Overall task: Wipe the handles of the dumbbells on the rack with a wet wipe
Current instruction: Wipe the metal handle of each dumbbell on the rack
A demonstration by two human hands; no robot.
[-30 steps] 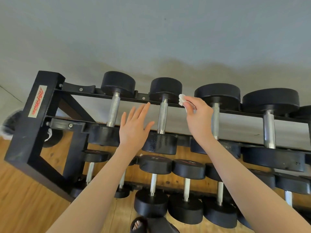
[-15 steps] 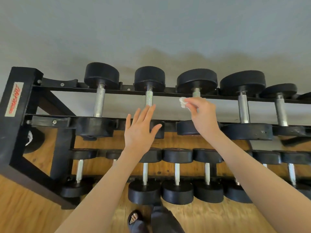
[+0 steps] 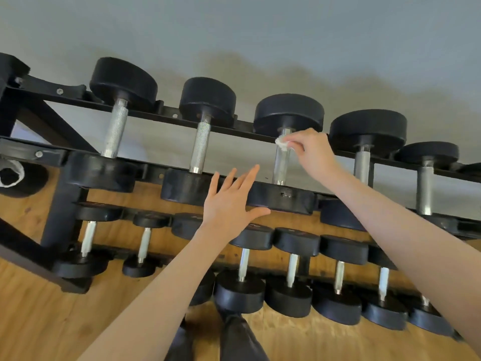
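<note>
The right hand (image 3: pixel 316 156) pinches a balled white wipe (image 3: pixel 283 143) against the top of the third handle (image 3: pixel 281 165) on the rack's (image 3: pixel 166 114) upper tier, just under that dumbbell's far head. The left hand (image 3: pixel 229 204) hangs flat, fingers spread and straight, holding nothing, in front of the near heads. Bare handles stand free on either side with open gaps between. The lower tier (image 3: pixel 294 269) sits beneath, partly hidden by both forearms. The rack's left end is cut off.
</note>
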